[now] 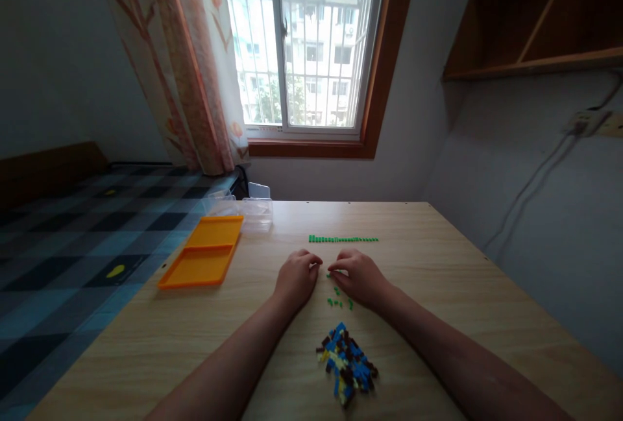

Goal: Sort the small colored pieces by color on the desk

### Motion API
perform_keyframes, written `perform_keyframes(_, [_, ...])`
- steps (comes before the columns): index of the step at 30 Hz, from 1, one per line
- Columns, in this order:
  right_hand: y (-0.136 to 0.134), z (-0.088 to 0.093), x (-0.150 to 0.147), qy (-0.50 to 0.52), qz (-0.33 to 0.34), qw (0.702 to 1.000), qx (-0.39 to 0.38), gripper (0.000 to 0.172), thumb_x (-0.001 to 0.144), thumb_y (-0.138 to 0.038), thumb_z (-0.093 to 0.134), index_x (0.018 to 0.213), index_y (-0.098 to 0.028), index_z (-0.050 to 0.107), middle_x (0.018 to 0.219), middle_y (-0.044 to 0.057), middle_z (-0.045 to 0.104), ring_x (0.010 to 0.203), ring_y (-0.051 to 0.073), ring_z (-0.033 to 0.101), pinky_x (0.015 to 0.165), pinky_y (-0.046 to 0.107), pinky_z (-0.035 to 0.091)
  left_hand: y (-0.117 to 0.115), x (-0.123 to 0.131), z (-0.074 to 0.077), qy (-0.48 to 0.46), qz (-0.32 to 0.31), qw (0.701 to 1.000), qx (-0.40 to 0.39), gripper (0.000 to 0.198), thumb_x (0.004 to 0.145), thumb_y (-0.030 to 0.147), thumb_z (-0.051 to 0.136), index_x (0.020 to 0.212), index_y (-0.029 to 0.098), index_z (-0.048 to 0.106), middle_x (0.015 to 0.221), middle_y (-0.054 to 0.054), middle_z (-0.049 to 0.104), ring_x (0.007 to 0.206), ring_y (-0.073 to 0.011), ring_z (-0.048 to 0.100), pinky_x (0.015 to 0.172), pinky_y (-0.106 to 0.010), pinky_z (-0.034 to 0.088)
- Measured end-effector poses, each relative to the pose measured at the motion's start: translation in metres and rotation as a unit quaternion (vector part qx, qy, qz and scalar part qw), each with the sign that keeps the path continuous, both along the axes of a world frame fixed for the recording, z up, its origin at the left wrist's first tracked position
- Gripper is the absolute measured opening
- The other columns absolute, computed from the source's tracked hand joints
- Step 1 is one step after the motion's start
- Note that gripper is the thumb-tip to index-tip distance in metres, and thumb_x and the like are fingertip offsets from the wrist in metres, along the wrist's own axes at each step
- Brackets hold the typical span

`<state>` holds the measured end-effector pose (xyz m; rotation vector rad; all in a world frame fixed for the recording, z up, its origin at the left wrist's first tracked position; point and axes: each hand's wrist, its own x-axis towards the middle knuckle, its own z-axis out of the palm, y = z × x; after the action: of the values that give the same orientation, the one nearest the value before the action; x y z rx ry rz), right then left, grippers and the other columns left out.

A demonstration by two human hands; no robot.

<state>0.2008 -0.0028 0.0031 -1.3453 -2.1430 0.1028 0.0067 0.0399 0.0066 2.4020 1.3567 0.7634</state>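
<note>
My left hand (298,276) rests low over the table with its fingers curled and thumb and fingertips together; whatever is in them, if anything, is hidden. Facing it, my right hand (359,277) pinches at a small green building brick (328,275), which shows at its fingertips. Several loose green bricks (336,302) lie just nearer to me, between my forearms. Beyond both hands runs a neat row of green bricks (341,239), with the taller ones at its left end. Closest to me is a heap of blue, brown and yellow bricks (346,364).
An orange two-part tray (198,268) lies at the table's left edge. Behind it stand clear plastic boxes (257,215). A bed with a checked cover (63,246) adjoins the left side. The wooden table (438,265) meets walls at the back and right.
</note>
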Motion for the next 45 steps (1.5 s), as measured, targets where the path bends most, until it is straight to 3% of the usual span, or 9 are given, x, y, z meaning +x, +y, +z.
perform_keyframes(10, [0.005,0.002,0.001,-0.021,-0.006,1.000,0.013,0.013,0.088,-0.022,0.065,0.087,-0.025,0.077,0.087,0.004,0.071,0.086,0.018,0.062,0.078,0.029,0.046,-0.002,0.000,0.003,-0.007,0.006,1.000,-0.007,0.020,0.085,0.015,0.059,0.092,0.019,0.076,0.097,-0.007,0.070,0.095,-0.0220,0.062,0.089,-0.035,0.048])
perform_keyframes(12, [0.014,0.005,0.020,-0.007,-0.036,0.999,0.023,0.015,0.091,-0.025,0.062,0.089,-0.025,0.077,0.088,0.004,0.071,0.085,0.018,0.063,0.079,0.029,0.046,-0.002,-0.001,0.004,-0.009,0.003,1.000,-0.010,0.021,0.084,0.014,0.058,0.092,0.019,0.076,0.096,-0.007,0.070,0.093,-0.0217,0.062,0.088,-0.035,0.049])
perform_keyframes(15, [0.029,0.005,0.067,-0.006,-0.133,0.991,0.030,0.020,0.093,-0.030,0.059,0.092,-0.023,0.078,0.090,0.007,0.073,0.092,0.021,0.063,0.085,0.031,0.047,-0.002,-0.001,0.005,-0.011,0.001,1.000,-0.015,0.022,0.084,0.013,0.058,0.092,0.020,0.077,0.097,-0.007,0.070,0.091,-0.0210,0.063,0.087,-0.035,0.049])
perform_keyframes(19, [0.038,-0.008,0.130,-0.005,-0.259,0.966,-0.001,0.025,0.091,-0.032,0.056,0.093,-0.021,0.078,0.096,0.008,0.075,0.094,0.022,0.065,0.086,0.031,0.048,-0.001,-0.001,0.005,-0.012,-0.004,1.000,-0.016,0.022,0.083,0.014,0.057,0.092,0.020,0.077,0.097,-0.007,0.070,0.090,-0.0207,0.063,0.087,-0.034,0.050])
perform_keyframes(22, [0.039,-0.021,0.152,0.003,-0.299,0.954,-0.030,0.026,0.089,-0.032,0.055,0.092,-0.022,0.079,0.098,0.006,0.076,0.092,0.021,0.067,0.082,0.029,0.049,0.001,-0.002,0.004,-0.009,-0.003,1.000,-0.010,0.022,0.083,0.014,0.057,0.091,0.020,0.077,0.097,-0.007,0.070,0.091,-0.0212,0.063,0.088,-0.034,0.050])
perform_keyframes(26, [0.040,-0.028,0.152,-0.002,-0.304,0.952,-0.040,0.024,0.088,-0.033,0.058,0.091,-0.023,0.079,0.097,0.006,0.076,0.092,0.021,0.068,0.079,0.028,0.048,0.002,-0.002,0.003,-0.007,-0.003,1.000,-0.009,0.021,0.084,0.015,0.057,0.091,0.020,0.076,0.098,-0.007,0.070,0.091,-0.0207,0.064,0.086,-0.033,0.050])
perform_keyframes(45, [0.041,-0.027,0.145,-0.001,-0.282,0.958,-0.050,0.025,0.090,-0.034,0.057,0.099,-0.027,0.080,0.100,0.004,0.076,0.093,0.020,0.067,0.080,0.027,0.048,0.001,-0.002,0.005,-0.009,0.000,1.000,-0.014,0.020,0.083,0.015,0.058,0.090,0.020,0.077,0.096,-0.006,0.070,0.092,-0.0212,0.064,0.086,-0.032,0.049])
